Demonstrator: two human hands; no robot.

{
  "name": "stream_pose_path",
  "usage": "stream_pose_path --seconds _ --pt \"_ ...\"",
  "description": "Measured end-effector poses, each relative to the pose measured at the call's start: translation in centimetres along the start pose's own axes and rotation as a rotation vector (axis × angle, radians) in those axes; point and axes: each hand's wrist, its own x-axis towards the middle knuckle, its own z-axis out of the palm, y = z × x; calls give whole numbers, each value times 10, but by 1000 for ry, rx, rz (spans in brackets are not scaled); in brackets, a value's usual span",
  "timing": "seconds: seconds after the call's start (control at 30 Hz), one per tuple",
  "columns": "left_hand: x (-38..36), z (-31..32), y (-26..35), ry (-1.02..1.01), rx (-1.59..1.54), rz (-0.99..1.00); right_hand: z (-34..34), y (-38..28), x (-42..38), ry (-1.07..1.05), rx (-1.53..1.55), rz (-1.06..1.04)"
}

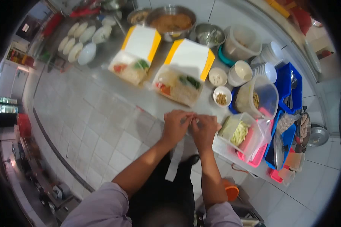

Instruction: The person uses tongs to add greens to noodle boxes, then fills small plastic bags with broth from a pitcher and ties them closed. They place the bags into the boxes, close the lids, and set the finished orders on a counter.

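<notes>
My left hand (pixel 177 126) and my right hand (pixel 204 128) meet near the front edge of the steel counter (pixel 140 99). Their fingertips are pinched close together; what lies between them is too small to make out. A pale strip (pixel 173 166) hangs below my left hand. Beyond my hands stands an open takeaway box (pixel 178 85) with a white and yellow lid, holding pale food, greens and red pieces. To its left is a second open box (pixel 130 68) with similar food. A small cup of brown bits (pixel 221 99) stands right of the nearer box.
Metal bowls (pixel 171 22) line the back. At right are stacked white cups (pixel 269 72), a tub of cut vegetable (pixel 238 132), a clear container (pixel 259 98) and blue trays (pixel 291 89). Small oval dishes (pixel 87 53) stand far left. An orange bucket (pixel 231 190) is below the counter.
</notes>
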Motion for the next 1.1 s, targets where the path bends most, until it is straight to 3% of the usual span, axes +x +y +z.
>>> stream_pose_path --seconds 0.13,0.27,0.37,0.43,0.6,0.83,0.93,1.0,1.07,1.1 --pt "-1 -1 2 -17 -168 -117 -9 -4 2 -74 36 79" --pt "2 -7 13 -14 -141 -215 -11 -2 3 -120 -11 121" --pt "0 -7 12 -29 -99 -197 -12 -4 1 -79 -29 55" --pt "-1 -5 11 4 19 -66 -11 -5 1 -28 -39 -5" --pt "-8 5 6 37 -22 -18 -15 -4 2 -105 108 251" --pt "-3 10 -6 55 57 66 -17 3 5 -48 151 30" --pt "1 28 -21 95 -271 14 -15 5 8 -69 244 134" --pt "-1 30 -25 48 -265 14 -18 -3 7 -41 316 159" --pt "4 24 -22 26 -211 71 -20 -6 7 3 -28 -25" --pt "5 21 -21 -2 -163 94 -20 -6 7 17 -25 -29"
